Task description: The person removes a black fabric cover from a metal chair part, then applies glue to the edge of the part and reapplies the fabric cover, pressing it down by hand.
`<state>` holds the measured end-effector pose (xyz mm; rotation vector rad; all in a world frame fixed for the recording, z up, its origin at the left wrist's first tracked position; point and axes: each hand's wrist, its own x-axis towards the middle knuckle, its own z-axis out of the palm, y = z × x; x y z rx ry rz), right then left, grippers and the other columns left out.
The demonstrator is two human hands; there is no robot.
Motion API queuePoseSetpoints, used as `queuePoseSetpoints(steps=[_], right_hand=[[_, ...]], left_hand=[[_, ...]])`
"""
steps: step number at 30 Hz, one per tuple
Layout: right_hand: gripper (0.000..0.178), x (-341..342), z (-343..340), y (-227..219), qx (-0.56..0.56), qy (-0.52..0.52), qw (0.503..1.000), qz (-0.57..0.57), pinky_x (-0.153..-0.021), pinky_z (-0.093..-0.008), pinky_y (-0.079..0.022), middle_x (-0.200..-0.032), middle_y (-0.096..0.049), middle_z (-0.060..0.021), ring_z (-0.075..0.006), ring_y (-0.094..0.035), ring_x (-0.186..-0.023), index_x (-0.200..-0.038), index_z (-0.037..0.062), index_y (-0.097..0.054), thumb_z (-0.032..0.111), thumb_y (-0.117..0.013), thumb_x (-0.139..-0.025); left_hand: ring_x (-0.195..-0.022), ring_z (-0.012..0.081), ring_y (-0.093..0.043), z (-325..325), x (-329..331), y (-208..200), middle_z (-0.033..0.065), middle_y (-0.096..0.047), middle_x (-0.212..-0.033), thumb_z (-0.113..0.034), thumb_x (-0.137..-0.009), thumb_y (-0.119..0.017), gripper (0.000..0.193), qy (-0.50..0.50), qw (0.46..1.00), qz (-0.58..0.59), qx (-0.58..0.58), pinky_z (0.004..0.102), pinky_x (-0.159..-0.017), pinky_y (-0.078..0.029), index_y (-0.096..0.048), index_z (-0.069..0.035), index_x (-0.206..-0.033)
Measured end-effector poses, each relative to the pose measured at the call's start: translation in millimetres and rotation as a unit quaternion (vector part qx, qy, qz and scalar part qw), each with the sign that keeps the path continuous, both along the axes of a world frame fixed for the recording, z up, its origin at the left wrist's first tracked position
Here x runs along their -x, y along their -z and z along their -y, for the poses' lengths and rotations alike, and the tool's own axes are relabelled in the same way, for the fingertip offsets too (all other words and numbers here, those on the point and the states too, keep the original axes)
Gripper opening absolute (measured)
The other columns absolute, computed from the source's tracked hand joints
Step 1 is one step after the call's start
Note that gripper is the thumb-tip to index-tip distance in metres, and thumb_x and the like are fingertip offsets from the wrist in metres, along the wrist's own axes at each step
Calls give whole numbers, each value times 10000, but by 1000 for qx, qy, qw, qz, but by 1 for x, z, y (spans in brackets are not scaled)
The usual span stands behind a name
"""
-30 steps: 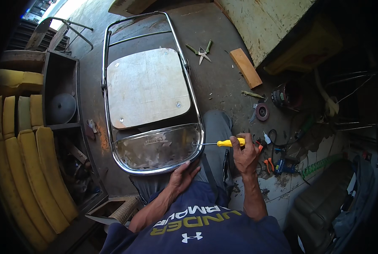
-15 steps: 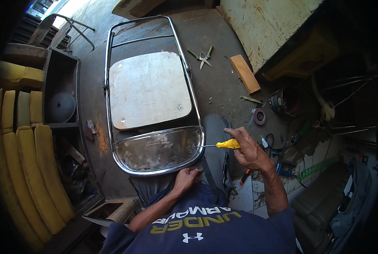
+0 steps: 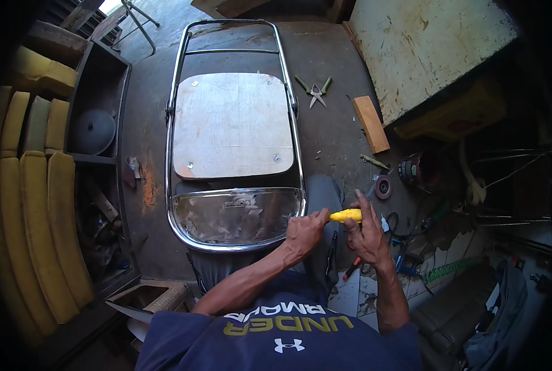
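The yellow screwdriver [image 3: 345,215] lay level just off the right edge of the chair frame [image 3: 176,111], near its lower right corner, above the person's knee. Half a second before, only the right hand [image 3: 367,234] had held it, and the left hand [image 3: 304,232] had rested lower, near the frame's bottom edge. Now the left hand had come up and its fingers [image 3: 321,216] closed on the front end of the handle, while the right fingers [image 3: 360,204] pinched the back end. I judged that the tool was being re-gripped or passed between hands, not driven; its tip was hidden, so contact with the frame could not be told.

The frame lay flat on the floor [image 3: 331,123], with a wooden board [image 3: 229,123] on it. Left of it a dark shelf [image 3: 97,93] stood close. On the right the floor was open up to the pliers [image 3: 315,91] and a wood block [image 3: 370,123]; small tools crowded the floor beyond the right hand.
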<state>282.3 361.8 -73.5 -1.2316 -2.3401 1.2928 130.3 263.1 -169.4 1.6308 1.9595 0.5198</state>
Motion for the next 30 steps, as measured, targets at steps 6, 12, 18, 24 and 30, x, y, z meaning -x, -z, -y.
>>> queuePoseSetpoints(steps=[6, 12, 18, 24, 30], right_hand=[[329, -22, -12, 7, 78, -90, 991, -64, -937, -377, -542, -1309, -607, -171, -273, -658, -1151, -1247, 22, -637, 102, -697, -933], [456, 1, -7, -8, 155, 108, 974, 128, -902, -346, -554, -1202, -658, -158, -231, -684, -1057, -1331, 13, -618, 190, -752, -933], [355, -14, -11, 13, 18, -6, 997, -81, -864, -321, -545, -1023, -682, -118, -179, -677, -958, -1232, -14, -656, 27, -647, -880], [315, -1, -17, 25, 98, 195, 961, -169, -797, -304, -533, -940, -678, -68, -152, -654, -864, -1162, 6, -667, 12, -592, -856], [261, 74, 12, 82, -39, -162, 984, 62, -797, -477, -563, -1014, -719, -111, -352, -707, -958, -1122, 108, -720, 194, -729, -875]], left_hand=[[-778, 263, -750, 14, -13, 13, 84, -736, -921, -93, -940, -601, 190, -43, 994, -24, -101, 364, -590, -564, -615, -88, -1130], [-836, 264, -747, 25, -17, 27, 90, -727, -1051, -80, -896, -622, 258, -30, 988, -35, -149, 360, -671, -584, -621, -66, -1154], [-981, 244, -701, 38, -13, 0, 127, -671, -1091, -79, -874, -719, 306, -88, 977, 78, -180, 356, -812, -569, -632, -49, -1166], [-1116, 236, -670, 131, -8, 36, 87, -658, -1207, -115, -955, -723, 313, -459, 467, 715, 247, 425, -922, -570, -618, -26, -1236], [-1237, 201, -608, 115, 11, 47, 53, -678, -1274, -90, -922, -745, 337, -419, 389, 821, 19, 477, -1151, -405, -660, -73, -1248]])
